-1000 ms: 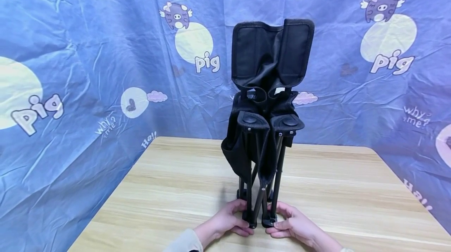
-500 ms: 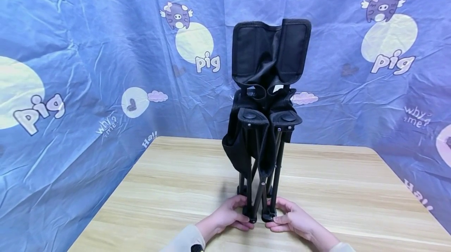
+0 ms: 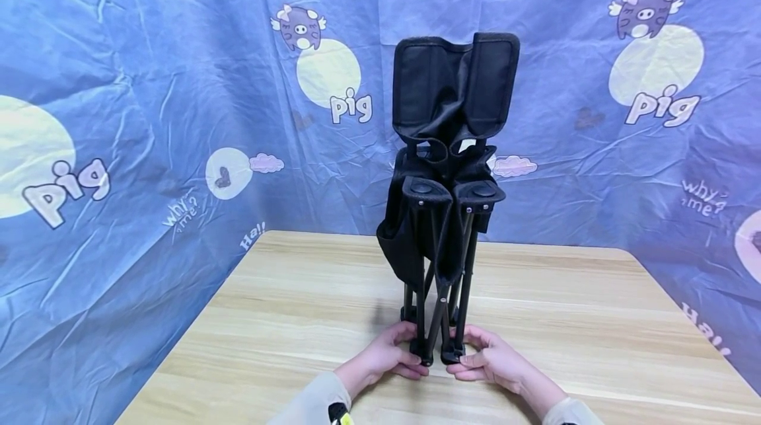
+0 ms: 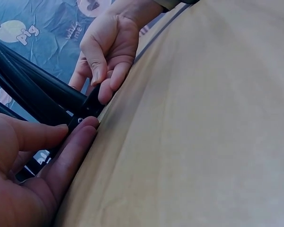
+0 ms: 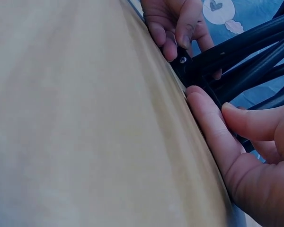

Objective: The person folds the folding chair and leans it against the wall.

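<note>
Evenly flanked by left hand (image 3: 389, 355) and right hand (image 3: 496, 364), neither nearer, the folded black camp chair (image 3: 441, 227) stands long axis upright on the wood-grain table (image 3: 297, 293), short of its far edge; each hand pinches the near foot (image 3: 452, 353) beside it.

A black folding chair (image 3: 436, 227) stands upright and folded on the surface (image 3: 553, 306), its dark tubular legs (image 3: 421, 306) drawn close together and crossing low down. Its fabric backrest (image 3: 454, 88) rises at the top as two stiff panels with a creased fold between them, above slack seat cloth and two pointed armrest ends with bright rivets. The left hand (image 3: 389, 352) and right hand (image 3: 490, 362) each pinch one of the near plastic feet (image 3: 453, 353).
</note>
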The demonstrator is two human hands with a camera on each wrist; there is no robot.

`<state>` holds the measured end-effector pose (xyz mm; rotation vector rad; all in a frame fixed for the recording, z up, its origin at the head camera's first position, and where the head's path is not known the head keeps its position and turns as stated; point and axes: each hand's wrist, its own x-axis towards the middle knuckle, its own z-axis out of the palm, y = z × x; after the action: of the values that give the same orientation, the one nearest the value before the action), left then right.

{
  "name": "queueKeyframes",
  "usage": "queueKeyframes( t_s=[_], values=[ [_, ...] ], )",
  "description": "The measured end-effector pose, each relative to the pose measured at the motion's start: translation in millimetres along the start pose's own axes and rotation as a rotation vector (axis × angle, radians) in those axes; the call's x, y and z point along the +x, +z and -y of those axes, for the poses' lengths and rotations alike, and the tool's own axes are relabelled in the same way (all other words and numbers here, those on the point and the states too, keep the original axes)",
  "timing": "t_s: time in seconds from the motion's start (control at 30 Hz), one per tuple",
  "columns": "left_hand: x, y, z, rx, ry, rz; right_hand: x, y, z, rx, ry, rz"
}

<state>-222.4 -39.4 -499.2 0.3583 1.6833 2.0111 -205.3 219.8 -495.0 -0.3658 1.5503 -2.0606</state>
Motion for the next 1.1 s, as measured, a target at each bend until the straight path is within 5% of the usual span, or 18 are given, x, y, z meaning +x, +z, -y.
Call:
queueKeyframes(
  t_s=[0.7,1.1],
  values=[
    [18.4,-3.3,-3.8,0.028,0.000,-0.058,15.9,-13,5,-0.004,-0.009,-0.009],
    [29.2,-4.9,-6.4,0.027,0.007,-0.077,26.3,-16,10,0.001,0.004,-0.085]
  ],
)
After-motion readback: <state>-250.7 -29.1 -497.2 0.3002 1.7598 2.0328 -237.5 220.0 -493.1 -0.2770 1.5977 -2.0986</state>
